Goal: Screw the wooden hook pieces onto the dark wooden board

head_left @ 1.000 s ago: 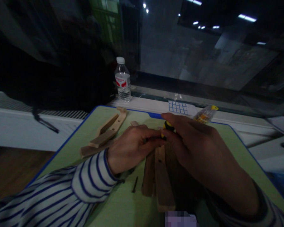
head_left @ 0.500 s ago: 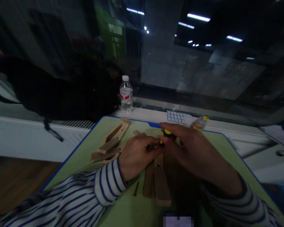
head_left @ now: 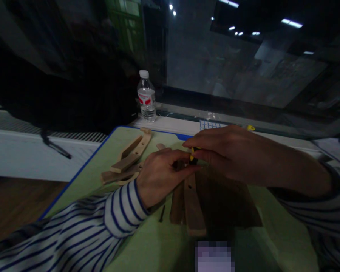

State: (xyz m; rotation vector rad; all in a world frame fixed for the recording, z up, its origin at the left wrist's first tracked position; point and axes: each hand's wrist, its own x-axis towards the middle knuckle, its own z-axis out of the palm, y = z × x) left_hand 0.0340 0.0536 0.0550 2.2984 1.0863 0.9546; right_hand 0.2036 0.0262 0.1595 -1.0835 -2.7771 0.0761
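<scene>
My right hand [head_left: 229, 155] is closed round a yellow-and-black screwdriver [head_left: 192, 155], tip down over the top of a set of wooden slats [head_left: 192, 204] lying on the green mat [head_left: 85, 177]. My left hand [head_left: 161, 173] pinches the spot under the tool's tip, fingers curled against the slats. What sits between its fingertips is too small and dark to name. A dark wooden board [head_left: 223, 200] lies under my right wrist. Both sleeves are striped white and blue.
A stack of lighter wooden pieces [head_left: 130, 156] lies left of my hands. A loose dark screw [head_left: 161, 213] rests on the mat near my left wrist. A water bottle [head_left: 146, 96] stands on the white ledge behind, beside a gridded sheet [head_left: 208, 124]. Dark glass rises beyond.
My right forearm has swung to come in from the right, and the hand now covers more of the screwdriver. The left hand stays at the slats. The view tilted down, then back up.
</scene>
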